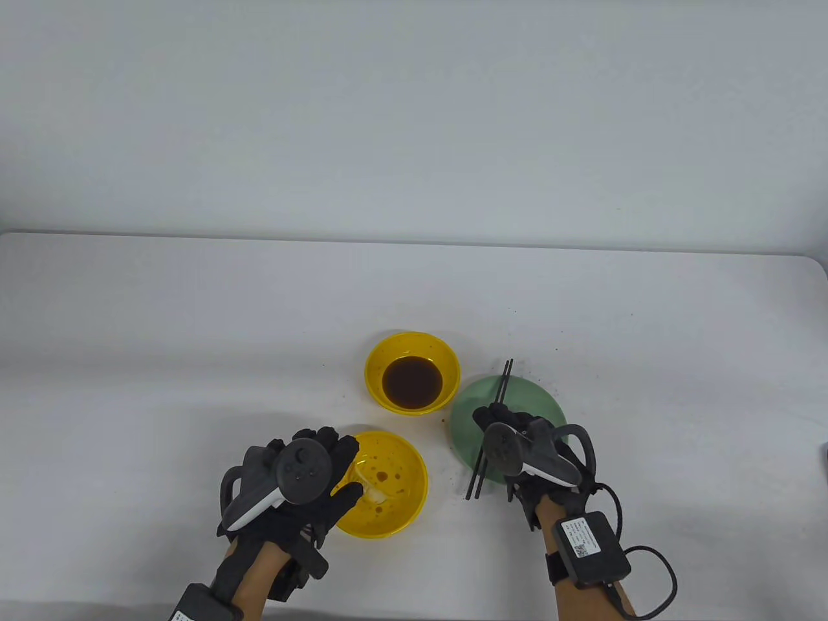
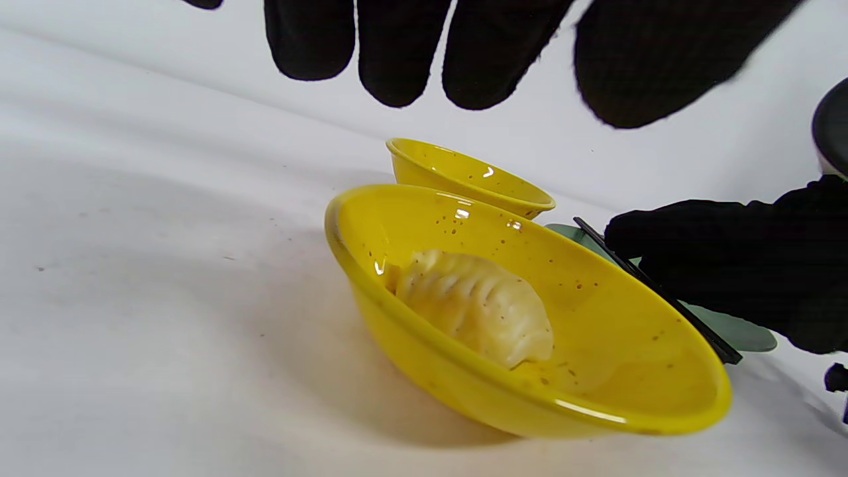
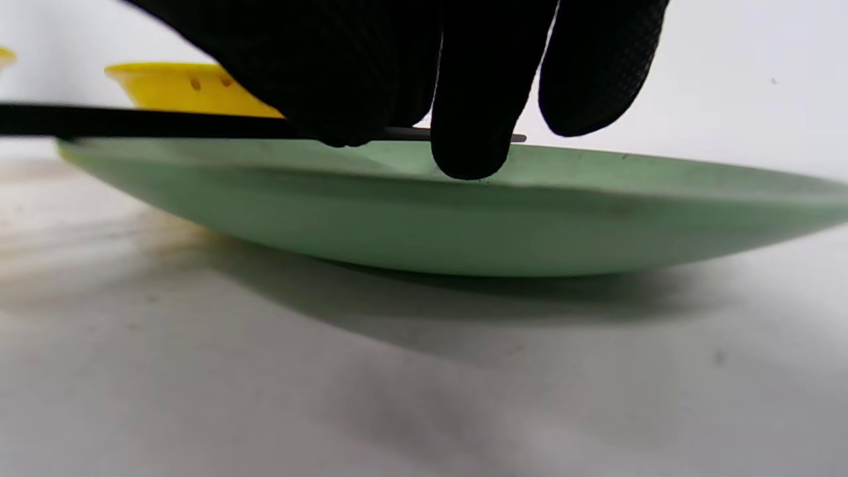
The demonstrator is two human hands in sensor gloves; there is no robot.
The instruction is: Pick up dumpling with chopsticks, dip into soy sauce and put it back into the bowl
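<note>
Broad bare white surface [image 1: 194,310] lies from 9 through 3 o'clock. The pleated, pale dumpling [image 2: 474,305] sits in the near glossy yellow bowl [image 1: 404,511]; its long axis is unclear. Left hand [image 1: 310,479] hovers released above. Right hand [image 1: 517,446] grasps black chopsticks [image 1: 501,381] running 12 to 6 across the green plate [image 1: 472,404]. The sauce bowl [image 1: 394,352] sits at 12.

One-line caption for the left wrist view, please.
Pleated dumpling lying in the near yellow bowl, gloved left-hand fingers hanging above, sauce bowl behind, right hand at the chopsticks.
</note>
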